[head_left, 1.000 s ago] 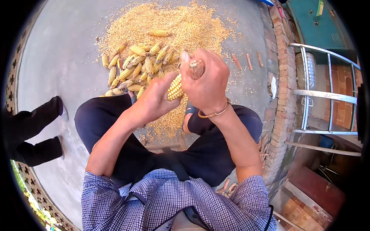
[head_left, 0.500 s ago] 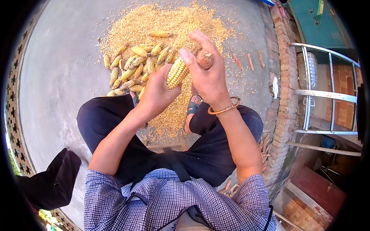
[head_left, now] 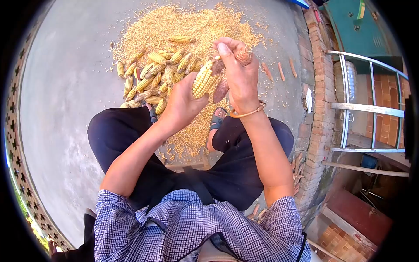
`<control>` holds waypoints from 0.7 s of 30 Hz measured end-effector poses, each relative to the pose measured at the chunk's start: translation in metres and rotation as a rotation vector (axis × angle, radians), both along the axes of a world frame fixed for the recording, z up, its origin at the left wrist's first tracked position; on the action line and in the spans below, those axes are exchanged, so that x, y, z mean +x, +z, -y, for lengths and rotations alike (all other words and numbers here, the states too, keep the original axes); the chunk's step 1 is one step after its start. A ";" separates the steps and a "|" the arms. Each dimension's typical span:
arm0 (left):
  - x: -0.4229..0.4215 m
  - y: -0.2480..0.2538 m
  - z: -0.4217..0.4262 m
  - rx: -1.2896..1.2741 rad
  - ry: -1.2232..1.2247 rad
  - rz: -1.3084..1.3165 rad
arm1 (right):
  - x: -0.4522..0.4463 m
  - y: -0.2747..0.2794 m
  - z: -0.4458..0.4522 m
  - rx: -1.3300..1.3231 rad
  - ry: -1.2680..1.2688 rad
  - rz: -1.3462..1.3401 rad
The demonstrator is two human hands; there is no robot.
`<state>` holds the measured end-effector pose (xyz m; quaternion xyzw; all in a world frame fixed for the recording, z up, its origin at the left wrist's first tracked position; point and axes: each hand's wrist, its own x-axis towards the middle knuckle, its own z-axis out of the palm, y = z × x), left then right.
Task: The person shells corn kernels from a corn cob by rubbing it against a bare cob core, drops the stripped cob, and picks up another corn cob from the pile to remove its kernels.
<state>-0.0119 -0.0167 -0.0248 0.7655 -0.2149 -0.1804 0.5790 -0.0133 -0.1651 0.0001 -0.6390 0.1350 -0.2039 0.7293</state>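
My left hand (head_left: 181, 102) is wrapped round a yellow corn cob (head_left: 203, 83), whose upper end is partly bare of kernels. Just right of it, my right hand (head_left: 240, 81) holds a reddish stripped cob (head_left: 221, 90); its round end shows between thumb and fingers, and its shaft points down past the palm. The upper end of the yellow cob is close to my right fingers. Beyond my hands lies a heap of unshelled cobs (head_left: 156, 74), on the near left side of a wide spread of loose kernels (head_left: 196, 27).
Several stripped cobs (head_left: 280, 71) lie on the grey floor (head_left: 59, 91) at the right. A brick edge (head_left: 322, 100) and a metal rail (head_left: 369, 107) run along the right. Another person's dark-clothed leg (head_left: 83, 249) shows at the lower left.
My hands have moved from gripping close together to slightly apart, and the yellow cob's partly bare top now shows. The other person's legs have shifted down towards the lower left edge.
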 end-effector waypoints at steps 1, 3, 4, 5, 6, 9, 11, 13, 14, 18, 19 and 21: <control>0.000 0.001 -0.001 0.003 0.015 -0.020 | -0.003 0.007 -0.002 -0.078 0.034 -0.062; 0.002 0.000 -0.002 0.073 0.021 0.027 | -0.004 -0.005 -0.010 -0.493 0.006 0.034; 0.000 -0.001 -0.002 0.155 0.015 0.092 | -0.004 -0.009 -0.017 -0.701 -0.010 0.085; -0.003 -0.004 -0.002 0.234 0.006 0.155 | -0.009 -0.012 -0.027 -0.825 -0.071 0.050; -0.006 -0.008 -0.001 0.312 -0.007 0.218 | -0.009 -0.007 -0.029 -0.827 -0.042 -0.027; -0.008 -0.011 -0.003 0.346 -0.037 0.324 | -0.007 -0.002 -0.029 -0.891 -0.088 -0.130; -0.013 -0.010 -0.001 0.348 -0.067 0.305 | 0.002 -0.003 -0.021 -0.814 -0.188 -0.217; -0.011 -0.010 -0.001 0.261 -0.057 0.198 | 0.011 -0.014 -0.017 -0.825 -0.290 -0.074; -0.006 -0.010 0.000 0.216 -0.041 0.148 | 0.012 -0.015 -0.014 -0.660 -0.198 -0.127; 0.003 0.023 -0.008 -0.246 -0.099 -0.630 | 0.006 0.008 0.000 -0.119 0.041 -0.107; 0.002 0.024 -0.007 -0.360 -0.082 -0.753 | 0.006 0.011 0.004 -0.068 0.034 -0.063; 0.007 0.023 -0.012 -0.423 -0.120 -0.863 | 0.004 0.016 0.012 -0.091 0.079 -0.038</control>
